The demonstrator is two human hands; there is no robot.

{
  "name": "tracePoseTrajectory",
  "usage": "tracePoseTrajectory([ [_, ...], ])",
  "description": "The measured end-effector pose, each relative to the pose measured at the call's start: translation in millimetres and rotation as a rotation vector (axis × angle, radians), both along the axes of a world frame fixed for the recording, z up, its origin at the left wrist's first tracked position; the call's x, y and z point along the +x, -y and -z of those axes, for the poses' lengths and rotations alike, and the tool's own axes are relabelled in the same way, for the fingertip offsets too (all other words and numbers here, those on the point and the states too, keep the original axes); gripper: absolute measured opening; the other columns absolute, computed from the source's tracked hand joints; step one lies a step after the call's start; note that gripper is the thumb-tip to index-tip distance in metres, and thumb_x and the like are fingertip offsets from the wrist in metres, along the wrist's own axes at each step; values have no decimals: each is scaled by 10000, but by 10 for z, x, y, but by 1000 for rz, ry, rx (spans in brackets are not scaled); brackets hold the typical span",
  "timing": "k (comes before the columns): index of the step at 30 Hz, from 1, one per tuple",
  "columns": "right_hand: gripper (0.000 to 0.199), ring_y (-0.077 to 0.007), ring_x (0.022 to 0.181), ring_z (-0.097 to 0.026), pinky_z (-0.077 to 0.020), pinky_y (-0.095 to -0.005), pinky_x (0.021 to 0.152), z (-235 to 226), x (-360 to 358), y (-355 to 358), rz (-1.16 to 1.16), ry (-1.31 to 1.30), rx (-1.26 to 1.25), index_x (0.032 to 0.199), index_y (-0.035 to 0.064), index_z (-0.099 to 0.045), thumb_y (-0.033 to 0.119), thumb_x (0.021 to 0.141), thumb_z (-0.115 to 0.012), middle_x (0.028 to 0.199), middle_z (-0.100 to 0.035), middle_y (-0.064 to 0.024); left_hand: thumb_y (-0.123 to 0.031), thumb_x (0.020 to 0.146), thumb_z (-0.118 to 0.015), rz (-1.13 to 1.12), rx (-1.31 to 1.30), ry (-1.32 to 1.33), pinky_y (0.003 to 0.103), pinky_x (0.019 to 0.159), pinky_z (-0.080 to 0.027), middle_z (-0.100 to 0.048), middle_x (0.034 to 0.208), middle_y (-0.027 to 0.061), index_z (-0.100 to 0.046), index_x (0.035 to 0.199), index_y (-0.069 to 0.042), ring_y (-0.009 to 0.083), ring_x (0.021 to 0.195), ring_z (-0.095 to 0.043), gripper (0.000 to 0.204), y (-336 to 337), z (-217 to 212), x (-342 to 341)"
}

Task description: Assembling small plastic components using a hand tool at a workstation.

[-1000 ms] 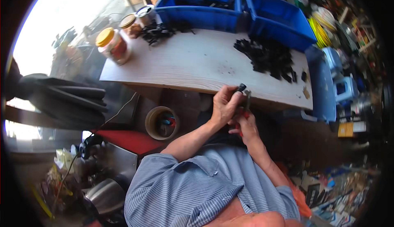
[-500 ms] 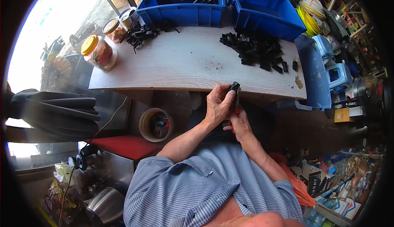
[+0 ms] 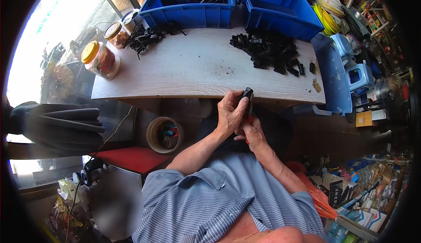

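My left hand (image 3: 231,113) is closed, pinching a small black plastic part (image 3: 247,93) between thumb and fingers just off the table's near edge. Below it, my right hand (image 3: 254,133) wraps round a red-handled hand tool (image 3: 250,119) that looks like pliers. Its jaws are mostly hidden behind the fingers, so I cannot tell how they meet the part. On the pale table (image 3: 175,74), a pile of similar black parts (image 3: 269,52) lies at the right. Another heap of thin black pieces (image 3: 147,37) sits at the far left.
Two blue bins (image 3: 188,16) (image 3: 280,21) stand along the table's back; the left one holds black pieces. Lidded jars (image 3: 101,61) stand at the left edge. A round bucket (image 3: 152,133) with tools is on the floor, beside a red-topped box (image 3: 136,157). Blue stools (image 3: 360,78) are at right.
The whole view has shifted slightly to the left. Both hands keep nearly the same grip and place at the table's edge.
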State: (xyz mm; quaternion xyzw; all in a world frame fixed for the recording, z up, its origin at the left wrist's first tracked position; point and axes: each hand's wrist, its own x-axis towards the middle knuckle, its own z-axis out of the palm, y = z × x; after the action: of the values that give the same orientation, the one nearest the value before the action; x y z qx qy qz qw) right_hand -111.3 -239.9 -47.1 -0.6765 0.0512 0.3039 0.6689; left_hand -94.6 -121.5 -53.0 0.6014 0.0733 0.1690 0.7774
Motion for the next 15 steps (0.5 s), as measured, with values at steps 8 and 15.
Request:
tracePoseTrajectory([
  [8, 422, -94, 692, -592, -563, -282, 527, -106, -6, -29, 26, 27, -14, 1213, 75, -528, 359, 902, -566, 866, -610, -18, -22, 946, -624, 29, -18, -19, 210, 723, -504, -671, 953, 58, -573, 1119, 34, 51, 812, -587, 189, 6, 37, 3],
  [15, 288, -86, 480, -513, -555, -296, 468, -77, 26, -60, 49, -55, -24, 993, 57, -566, 331, 907, -583, 624, -537, -6, -21, 935, -640, 6, 78, -2, 210, 724, -497, -675, 938, 53, -591, 1092, 35, 43, 816, -571, 174, 10, -17, 5],
])
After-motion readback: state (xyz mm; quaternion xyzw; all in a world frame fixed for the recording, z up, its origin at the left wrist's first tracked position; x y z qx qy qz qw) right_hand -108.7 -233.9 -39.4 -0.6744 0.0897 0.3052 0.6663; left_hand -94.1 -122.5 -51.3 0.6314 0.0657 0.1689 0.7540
